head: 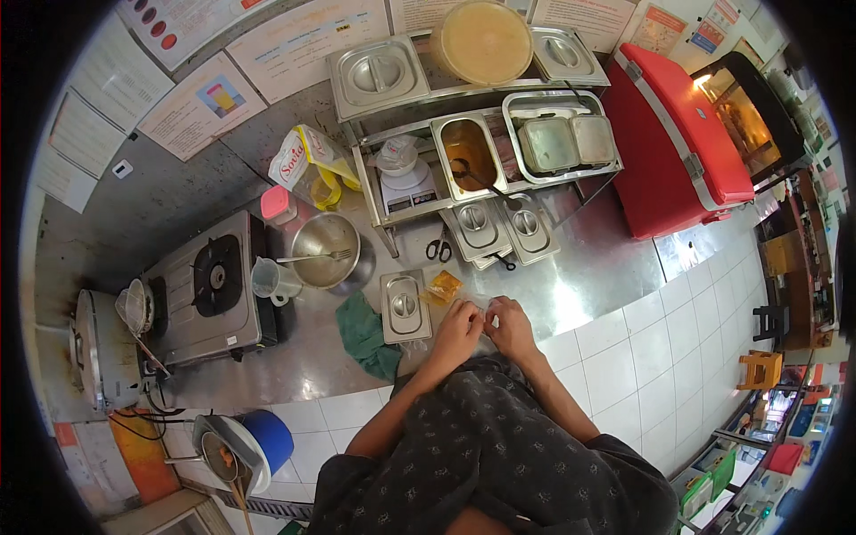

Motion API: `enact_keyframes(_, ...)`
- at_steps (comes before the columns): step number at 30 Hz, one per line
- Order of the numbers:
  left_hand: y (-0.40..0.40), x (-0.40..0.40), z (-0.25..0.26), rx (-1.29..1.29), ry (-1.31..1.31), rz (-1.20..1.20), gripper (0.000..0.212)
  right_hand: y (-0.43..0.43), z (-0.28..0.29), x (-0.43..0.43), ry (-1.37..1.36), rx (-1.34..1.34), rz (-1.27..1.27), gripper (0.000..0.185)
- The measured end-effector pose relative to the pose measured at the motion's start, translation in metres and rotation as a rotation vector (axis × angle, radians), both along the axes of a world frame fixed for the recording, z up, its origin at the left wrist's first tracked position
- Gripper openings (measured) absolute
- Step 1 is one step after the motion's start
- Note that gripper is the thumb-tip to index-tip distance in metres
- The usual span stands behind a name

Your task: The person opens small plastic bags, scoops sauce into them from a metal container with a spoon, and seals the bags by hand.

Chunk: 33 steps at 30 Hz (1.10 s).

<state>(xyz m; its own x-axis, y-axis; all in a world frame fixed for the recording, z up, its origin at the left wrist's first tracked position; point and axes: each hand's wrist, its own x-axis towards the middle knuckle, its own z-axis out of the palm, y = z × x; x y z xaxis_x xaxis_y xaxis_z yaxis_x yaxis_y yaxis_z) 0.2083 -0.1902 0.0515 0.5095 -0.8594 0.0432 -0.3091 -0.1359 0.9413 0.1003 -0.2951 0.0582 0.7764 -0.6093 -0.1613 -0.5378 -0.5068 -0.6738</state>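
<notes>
Close together at the front edge of the steel counter, my left hand (460, 329) and my right hand (509, 326) pinch a small clear plastic bag (477, 300) between their fingertips. The fingers hide much of the bag. Just beyond my left hand lies a clear packet of orange-brown sauce (444, 287). A lidded steel food pan (406, 307) sits left of that packet. Beside the pan, a crumpled green cloth (366, 334) hangs towards the counter's edge.
A steel bowl with a fork (326, 251), a plastic measuring jug (275, 281) and a gas stove (214, 284) stand left. Black-handled scissors (439, 249) and lidded pans (478, 227) lie ahead, below a rack holding a sauce pan with ladle (470, 150). A red cooler box (675, 140) stands right.
</notes>
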Motion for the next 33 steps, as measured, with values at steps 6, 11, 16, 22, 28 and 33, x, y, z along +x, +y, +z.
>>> enact_keyframes(6,0.0,-0.004,-0.011,0.062,-0.131,-0.046,0.01,-0.018,0.033,-0.02,-0.089,-0.128,0.189,0.008)
enact_keyframes(11,-0.012,-0.007,-0.015,0.152,0.408,-0.07,0.013,-0.03,0.045,-0.026,-0.247,-0.102,0.074,0.008)
enact_keyframes(16,-0.024,-0.007,-0.026,0.088,0.679,-0.078,0.018,-0.036,0.046,-0.027,-0.473,0.395,-0.276,0.006)
enact_keyframes(22,-0.028,-0.002,0.022,-0.071,0.438,-0.143,0.025,-0.042,0.06,-0.025,-0.818,0.748,-0.436,0.011)
enact_keyframes(28,-0.03,0.011,0.041,-0.092,0.971,-0.122,0.023,-0.041,0.05,-0.02,-0.947,1.032,-0.326,0.007)
enact_keyframes(33,-0.021,0.019,0.039,-0.211,0.731,0.024,0.019,-0.037,0.056,-0.004,-0.727,0.302,-0.555,0.011)
